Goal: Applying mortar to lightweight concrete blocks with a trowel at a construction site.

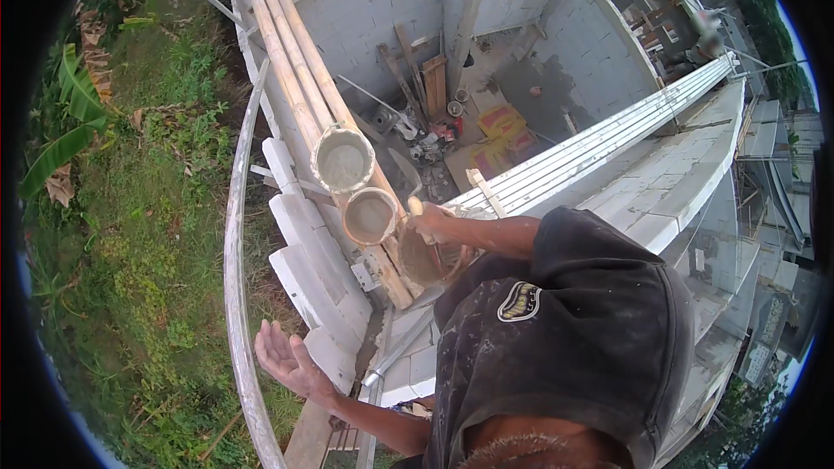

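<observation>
My right hand (429, 222) is closed around a trowel, its rounded wooden handle end (415, 206) sticking out above the fist. The trowel's blade is hard to make out against the nearest bucket (420, 259), which my hand hangs over. Two more round buckets with grey mortar in them, one in the middle (369, 215) and one farther off (343, 159), stand in a row on bamboo poles. At the lower left, my left hand (291, 365) is open, palm up and fingers spread, holding nothing. It is beside pale wall blocks (326, 356) and a whitish curved pole.
Long bamboo poles (282, 52) run along the wall top. The whitish scaffold pole (236, 252) borders a grassy drop on the left. White metal channels (599, 139) cross to the right. Far below lie yellow sacks (504, 126) and planks. Another person (705, 48) is at far right.
</observation>
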`<state>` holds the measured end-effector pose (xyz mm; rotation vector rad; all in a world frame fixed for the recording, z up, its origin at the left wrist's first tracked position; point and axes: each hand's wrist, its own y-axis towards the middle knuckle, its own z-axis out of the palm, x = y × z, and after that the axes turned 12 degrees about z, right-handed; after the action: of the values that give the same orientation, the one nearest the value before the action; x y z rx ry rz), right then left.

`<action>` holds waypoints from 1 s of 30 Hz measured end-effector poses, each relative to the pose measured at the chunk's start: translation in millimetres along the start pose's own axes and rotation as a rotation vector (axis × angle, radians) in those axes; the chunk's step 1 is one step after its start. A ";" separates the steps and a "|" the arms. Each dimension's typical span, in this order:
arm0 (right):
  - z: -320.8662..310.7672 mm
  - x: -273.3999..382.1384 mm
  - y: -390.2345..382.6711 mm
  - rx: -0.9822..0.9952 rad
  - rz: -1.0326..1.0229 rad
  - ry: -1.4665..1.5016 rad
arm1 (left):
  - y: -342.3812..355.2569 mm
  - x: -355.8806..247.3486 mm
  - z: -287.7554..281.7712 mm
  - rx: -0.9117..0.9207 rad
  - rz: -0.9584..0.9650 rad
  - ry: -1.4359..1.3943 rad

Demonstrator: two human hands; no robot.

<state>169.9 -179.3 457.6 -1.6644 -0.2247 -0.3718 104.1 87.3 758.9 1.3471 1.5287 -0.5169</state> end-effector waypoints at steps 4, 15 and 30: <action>-142.9 63.4 72.5 -0.379 -0.012 0.171 | -31.9 33.6 24.6 0.137 -0.211 -0.111; -422.6 223.5 3.5 -1.042 -0.355 0.578 | -94.7 58.3 21.2 0.249 -0.491 -0.045; -246.9 -81.2 21.2 -0.560 -0.122 -0.091 | -108.4 88.8 27.8 0.386 -0.505 0.058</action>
<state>74.9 -420.7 431.5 -2.2284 -0.3096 -0.4810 25.8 76.5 639.9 1.2556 1.8923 -1.1443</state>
